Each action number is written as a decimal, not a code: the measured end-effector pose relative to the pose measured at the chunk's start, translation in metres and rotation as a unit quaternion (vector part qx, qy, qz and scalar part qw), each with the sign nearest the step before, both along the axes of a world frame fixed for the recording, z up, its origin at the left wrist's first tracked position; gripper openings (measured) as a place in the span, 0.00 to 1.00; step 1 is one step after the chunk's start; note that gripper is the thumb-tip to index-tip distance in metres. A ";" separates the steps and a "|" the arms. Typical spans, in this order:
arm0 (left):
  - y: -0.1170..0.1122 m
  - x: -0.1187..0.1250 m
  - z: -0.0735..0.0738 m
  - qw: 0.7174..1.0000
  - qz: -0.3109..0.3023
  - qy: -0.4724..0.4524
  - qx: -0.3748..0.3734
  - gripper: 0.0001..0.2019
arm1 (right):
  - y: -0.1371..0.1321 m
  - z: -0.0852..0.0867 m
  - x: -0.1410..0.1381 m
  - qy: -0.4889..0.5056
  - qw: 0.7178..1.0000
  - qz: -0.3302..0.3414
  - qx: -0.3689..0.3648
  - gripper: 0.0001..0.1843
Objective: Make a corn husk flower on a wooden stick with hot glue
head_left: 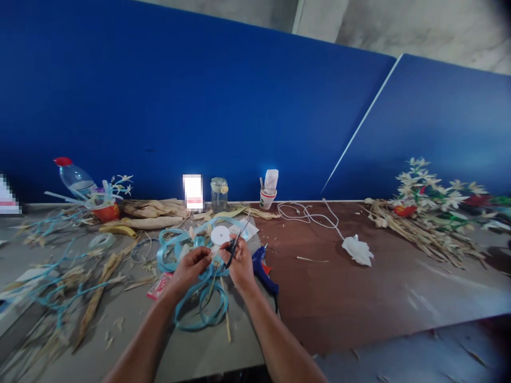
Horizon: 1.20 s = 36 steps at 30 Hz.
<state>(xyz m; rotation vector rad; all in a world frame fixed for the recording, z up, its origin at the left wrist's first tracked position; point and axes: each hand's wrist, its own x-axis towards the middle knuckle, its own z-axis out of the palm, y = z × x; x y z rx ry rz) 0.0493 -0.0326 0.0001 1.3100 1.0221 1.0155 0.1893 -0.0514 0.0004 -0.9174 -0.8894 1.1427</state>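
My right hand (240, 261) is closed round the black handles of a pair of scissors (236, 240), whose blades point up and away from me. My left hand (193, 264) is closed in a pinch on a small pale piece that I cannot make out, close to the scissor handles. Both hands hover over a tangle of light blue ribbon (199, 298) lying in loops on the table. A white ribbon spool (220, 234) lies just beyond my fingers.
A blue glue gun (261, 266) lies right of my right hand. Dried husks and blue stems (72, 287) cover the left. A glass jar (219, 193), a paper cup (267, 197), a tilted bottle (75, 180), a white cord (311, 215) and paper flowers (427, 197) stand along the blue partition.
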 end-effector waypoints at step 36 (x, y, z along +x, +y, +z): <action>-0.006 0.012 0.000 0.982 0.031 -0.173 -0.066 0.11 | -0.002 -0.011 -0.012 -0.076 0.993 -0.091 -0.002 0.18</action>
